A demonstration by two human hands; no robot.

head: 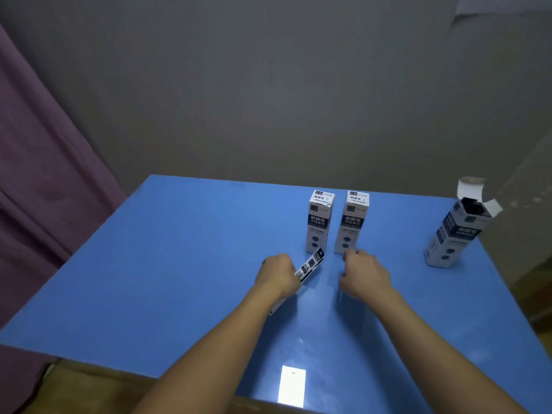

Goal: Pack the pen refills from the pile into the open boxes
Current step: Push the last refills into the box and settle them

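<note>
Your left hand (279, 273) is curled tight around a slim black-and-white printed packet (310, 265), which pokes out from your fist towards the far edge of the blue tabletop (167, 264); whether that's a flattened box or a sleeve of refills, I can't tell from here. Your right hand (364, 274) sits close beside it, fingers bent in, knuckles up, and I can't make out anything inside it.

Just beyond your knuckles stand two white-and-black cardboard refill boxes, the left one (319, 222) and the right one (352, 222), upright, side by side with a gap between, top flaps shut. Those look finished to me.

Out by the right edge stands a third white-and-black cardboard box (454, 234), leaning in this wide view, its top flaps up and something dark showing in the mouth. So it seems filled or partly filled, but not closed.

No loose pile of refills shows anywhere on the tabletop. My read: you're late in the job, with the open box to close and whatever you're holding left to deal with.
</note>
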